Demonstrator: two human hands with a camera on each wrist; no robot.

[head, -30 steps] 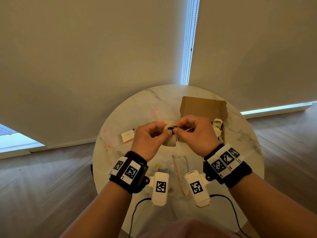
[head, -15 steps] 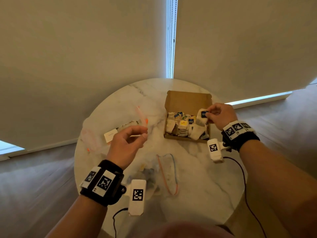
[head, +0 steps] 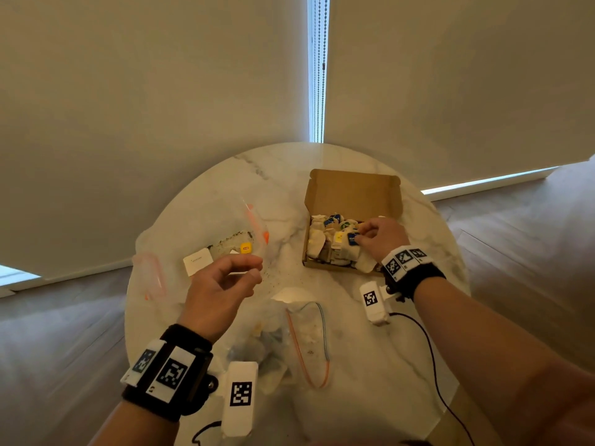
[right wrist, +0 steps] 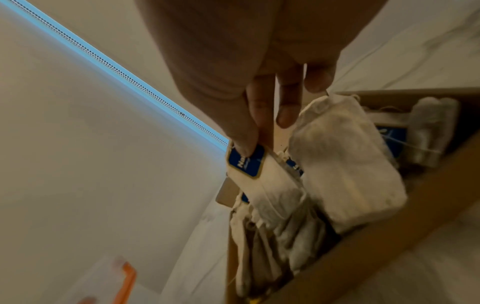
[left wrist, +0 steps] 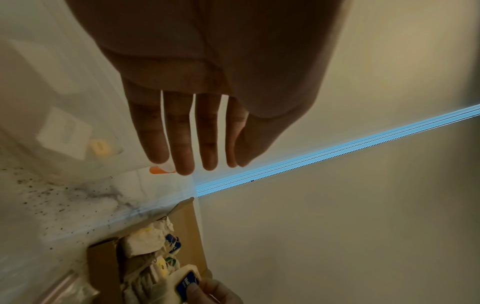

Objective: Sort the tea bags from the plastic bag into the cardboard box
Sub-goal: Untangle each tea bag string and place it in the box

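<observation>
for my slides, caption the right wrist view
Right hand pinches a blue-tagged tea bag over the box of tea bags.

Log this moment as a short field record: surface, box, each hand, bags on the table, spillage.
surface: round marble table
cardboard box: open, lid flap up, packed with tea bags
right hand: over the box, pinching a blue-tagged tea bag at its tag
left hand: above the table, holding nothing, fingers relaxed
plastic bag: near edge of the table, between the arms, some contents inside
second plastic bag: left of the box, yellow tag inside
spillage: dark specks on the table beside the box
</observation>
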